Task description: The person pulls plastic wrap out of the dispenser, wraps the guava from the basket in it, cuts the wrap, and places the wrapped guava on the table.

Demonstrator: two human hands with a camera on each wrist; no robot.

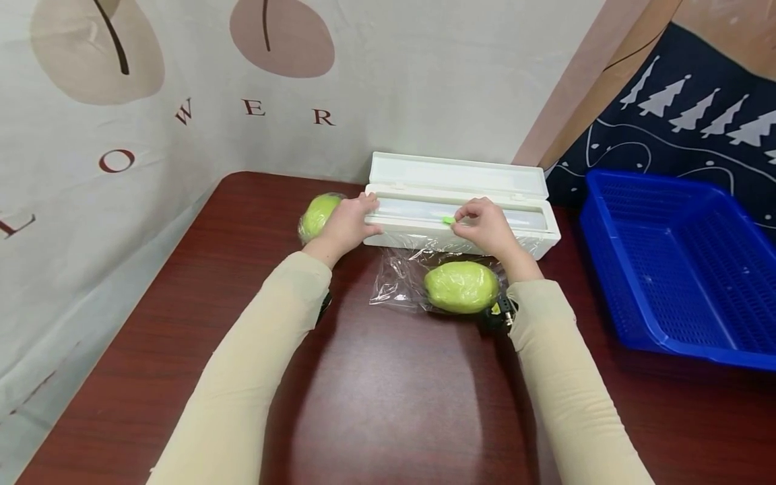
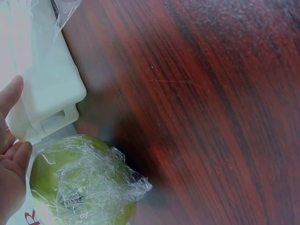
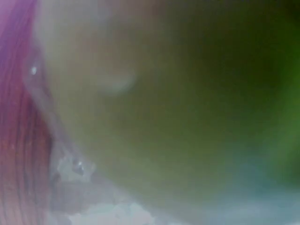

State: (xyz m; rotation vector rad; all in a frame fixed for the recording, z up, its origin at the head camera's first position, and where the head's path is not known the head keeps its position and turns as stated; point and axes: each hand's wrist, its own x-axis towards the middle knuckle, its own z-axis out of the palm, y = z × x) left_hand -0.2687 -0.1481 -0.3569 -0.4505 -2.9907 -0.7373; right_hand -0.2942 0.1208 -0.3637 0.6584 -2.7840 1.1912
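Box: white, long, set on the table (image 1: 388, 397) near its far edge, between the two hands (image 1: 548, 236)
Lid: white, hinged at the back of the box, raised and tilted rearward (image 1: 457, 174)
Roll: clear film, lying lengthwise inside the box (image 1: 406, 207)
Tab: small, bright green, on the front rim of the box, right of its middle (image 1: 448, 220)
Left hand: gripping the left end of the box, thumb to the front, fingers farther back (image 1: 345, 225)
Right hand: thumb and forefinger pinching the tab (image 1: 485, 228)
Fruit, front: green, oblong, glossy, lying before the box near the right wrist (image 1: 461, 287)
Film sheet: clear, creased, reaching from the box front to around the front fruit; over or under it, cannot tell (image 1: 394, 283)
Fruit, left: green, wrapped in crumpled film with a twisted end, just beside the left hand and the end of the box (image 2: 86, 180)
Basket: blue plastic, perforated, at right, apart from the box (image 1: 612, 269)
Right wrist view: blurred, mostly green
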